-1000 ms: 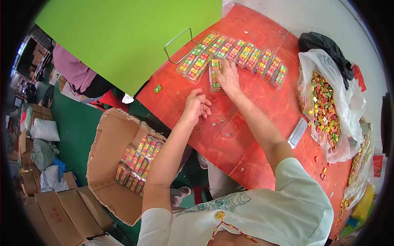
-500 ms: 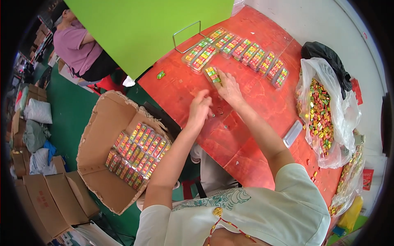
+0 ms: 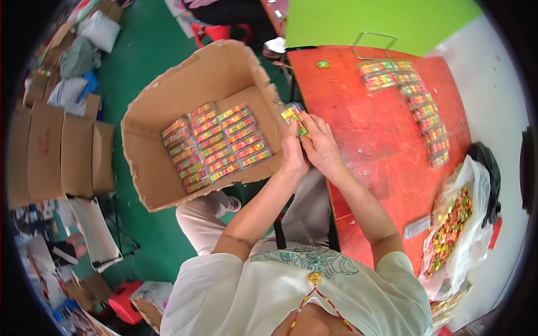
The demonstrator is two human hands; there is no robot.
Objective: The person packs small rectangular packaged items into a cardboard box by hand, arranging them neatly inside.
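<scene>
Between my two hands is a clear plastic pack of small red, yellow and green pieces (image 3: pixel 290 116), held over the table's left edge beside the carton. My left hand (image 3: pixel 293 148) has its fingers pressed on the pack's near left side. From the right, my right hand (image 3: pixel 320 143) lies across it with fingers closed along its edge, hiding part of the pack. Just left of the hands is an open cardboard carton (image 3: pixel 159 87), in which similar packs (image 3: pixel 213 143) lie in rows.
A curved row of packs (image 3: pixel 428 120) lies along the far right of the red table (image 3: pixel 364 185). A clear bag of loose coloured pieces (image 3: pixel 451 229) and a grey-white case (image 3: pixel 417 227) are at the right. A green panel (image 3: pixel 375 19) stands at the back.
The pack has been lifted off the table and brought to the carton's side. My left hand, free before, has joined the right on it. The view has turned left.
</scene>
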